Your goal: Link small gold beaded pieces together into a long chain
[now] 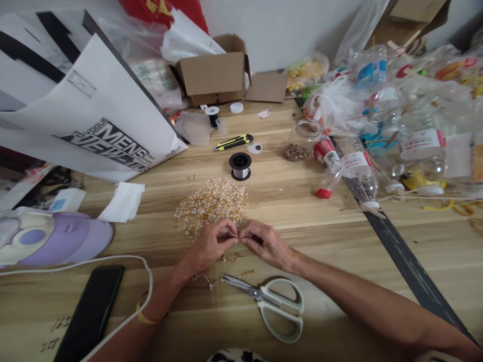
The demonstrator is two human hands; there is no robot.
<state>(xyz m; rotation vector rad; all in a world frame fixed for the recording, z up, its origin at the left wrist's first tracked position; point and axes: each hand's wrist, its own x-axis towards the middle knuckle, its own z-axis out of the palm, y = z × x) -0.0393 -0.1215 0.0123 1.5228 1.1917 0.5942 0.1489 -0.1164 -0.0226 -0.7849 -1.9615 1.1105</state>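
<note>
My left hand (213,242) and my right hand (267,245) meet fingertip to fingertip near the middle of the view. Both are pinched closed; whatever lies between the fingertips is too small to make out. Just behind them spreads a pile of gold and clear beaded pieces (211,203). Short chain pieces (234,257) lie on the wooden table below my hands. White-handled scissors (279,306) rest nearer me, blades slightly apart and pointing left. Beyond the pile stands a black spool of thin wire (240,166).
A yellow-black cutter (234,142) and a jar of beads (302,141) lie farther back. Plastic bottles (418,146) crowd the right. At left are a white bag (94,110), a purple object (64,236), a phone (90,311) and a white cable (151,281). An open cardboard box (213,75) sits behind.
</note>
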